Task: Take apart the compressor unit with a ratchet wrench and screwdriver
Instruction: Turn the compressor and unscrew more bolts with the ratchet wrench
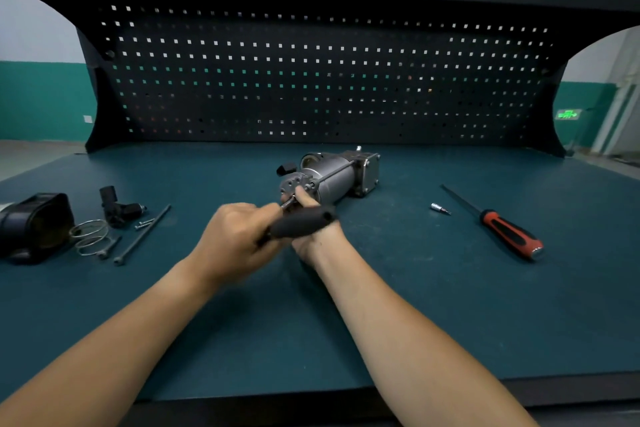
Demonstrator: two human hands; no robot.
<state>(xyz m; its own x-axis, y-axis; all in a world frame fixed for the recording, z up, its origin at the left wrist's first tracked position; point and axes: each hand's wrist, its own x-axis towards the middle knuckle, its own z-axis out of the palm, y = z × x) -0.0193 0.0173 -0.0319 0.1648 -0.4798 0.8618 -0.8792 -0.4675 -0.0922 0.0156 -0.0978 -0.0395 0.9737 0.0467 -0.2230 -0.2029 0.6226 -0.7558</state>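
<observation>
Compressor unit (332,177) end partly hidden; left hand (235,236) grips ratchet wrench (301,224); right hand (313,243) hold unclear

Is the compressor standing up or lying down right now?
Lying down. The grey cylindrical metal compressor unit rests lengthwise on the green bench mat, with its round end plate toward the camera and its square flange toward the black pegboard.

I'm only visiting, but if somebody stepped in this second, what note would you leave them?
Left hand grips the ratchet wrench, its tip at the compressor unit's near end plate. Right hand steadies there; grip unclear.
Screwdriver lies at right, a loose bit beside it.
Done: black cover, spring, long bolts off, lying left.
Left: another bolt still runs along the body.
</observation>
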